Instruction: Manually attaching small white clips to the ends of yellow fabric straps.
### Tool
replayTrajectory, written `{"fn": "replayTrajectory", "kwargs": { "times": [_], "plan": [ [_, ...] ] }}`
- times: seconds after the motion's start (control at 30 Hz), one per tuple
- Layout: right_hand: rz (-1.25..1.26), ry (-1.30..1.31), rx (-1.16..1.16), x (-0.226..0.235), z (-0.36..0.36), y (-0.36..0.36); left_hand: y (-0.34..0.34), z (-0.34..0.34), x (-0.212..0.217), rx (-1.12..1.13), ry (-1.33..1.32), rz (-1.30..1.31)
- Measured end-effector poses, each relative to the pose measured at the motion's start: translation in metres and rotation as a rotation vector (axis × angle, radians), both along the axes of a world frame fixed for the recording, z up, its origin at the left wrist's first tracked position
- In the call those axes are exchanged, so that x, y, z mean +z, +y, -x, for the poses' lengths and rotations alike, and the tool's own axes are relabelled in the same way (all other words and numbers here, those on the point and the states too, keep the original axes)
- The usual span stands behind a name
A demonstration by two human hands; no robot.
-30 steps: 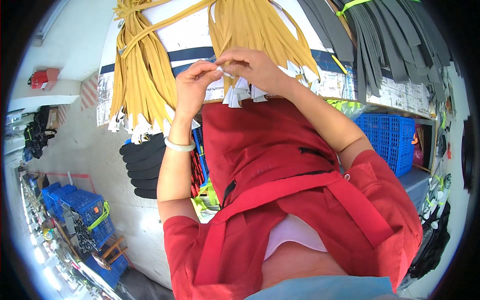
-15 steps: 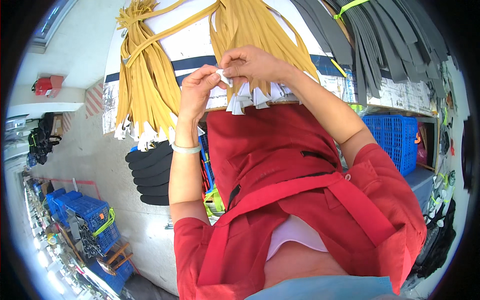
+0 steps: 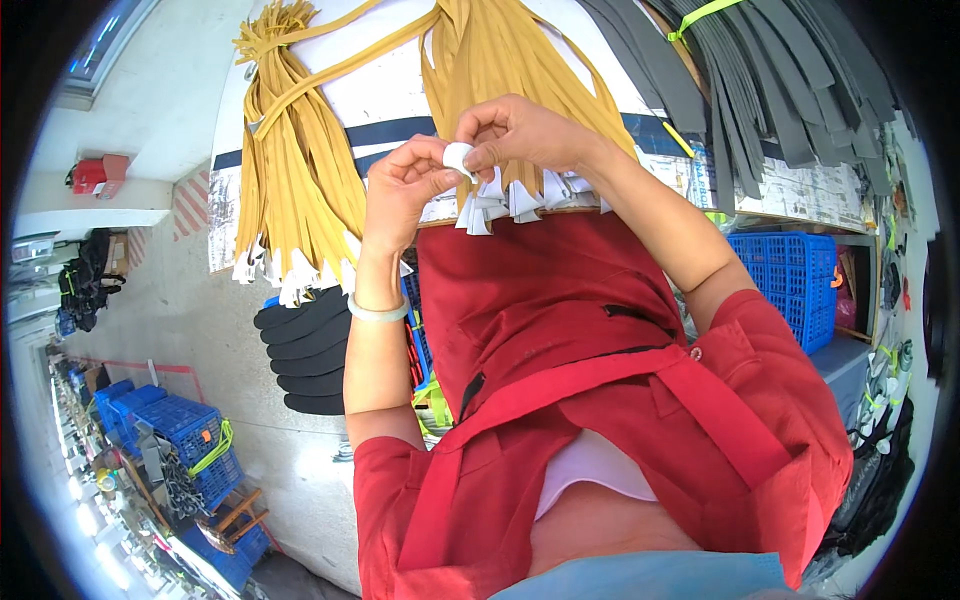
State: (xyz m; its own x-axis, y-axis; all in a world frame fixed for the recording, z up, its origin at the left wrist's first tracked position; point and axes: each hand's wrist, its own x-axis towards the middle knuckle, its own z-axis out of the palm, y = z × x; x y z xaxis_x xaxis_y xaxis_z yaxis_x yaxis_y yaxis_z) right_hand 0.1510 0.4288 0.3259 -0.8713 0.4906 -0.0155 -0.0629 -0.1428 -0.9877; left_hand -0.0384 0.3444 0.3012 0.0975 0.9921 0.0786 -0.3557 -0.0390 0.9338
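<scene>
A small white tab [image 3: 458, 158] with a rounded top sits between my fingertips above the table's near edge. My left hand [image 3: 405, 188] is closed in a pinch at its lower left side. From the right, my right hand [image 3: 525, 135] pinches the same tab with thumb and forefinger. Just behind my hands a bundle of mustard-yellow straps [image 3: 480, 60] hangs over the edge, with white pieces [image 3: 525, 200] on the strap ends. Whether the tab is joined to one of these straps is hidden by my fingers.
A second yellow strap bundle [image 3: 290, 160], also white-tipped, drapes over the table [image 3: 385, 60] at left. Dark grey straps [image 3: 770, 80] hang at far right, above a blue crate [image 3: 785, 285]. A stack of black pads [image 3: 305, 350] is below left; more blue crates [image 3: 185, 430] stand farther off.
Both hands have shifted slightly right. The white tab has turned and now shows a broader, rounded face between my fingertips.
</scene>
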Motion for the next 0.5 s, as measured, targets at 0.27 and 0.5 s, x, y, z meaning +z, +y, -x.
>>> {"fn": "replayTrajectory", "kwargs": {
  "times": [0.27, 0.5],
  "plan": [
    [-0.117, -0.001, -0.297, -0.009, 0.012, -0.013, -0.008, -0.013, -0.004, 0.364, 0.265, 0.013],
    [-1.057, 0.033, -0.748, -0.042, 0.021, -0.029, -0.001, -0.028, -0.017, 0.430, 0.175, 0.069]
  ]
}}
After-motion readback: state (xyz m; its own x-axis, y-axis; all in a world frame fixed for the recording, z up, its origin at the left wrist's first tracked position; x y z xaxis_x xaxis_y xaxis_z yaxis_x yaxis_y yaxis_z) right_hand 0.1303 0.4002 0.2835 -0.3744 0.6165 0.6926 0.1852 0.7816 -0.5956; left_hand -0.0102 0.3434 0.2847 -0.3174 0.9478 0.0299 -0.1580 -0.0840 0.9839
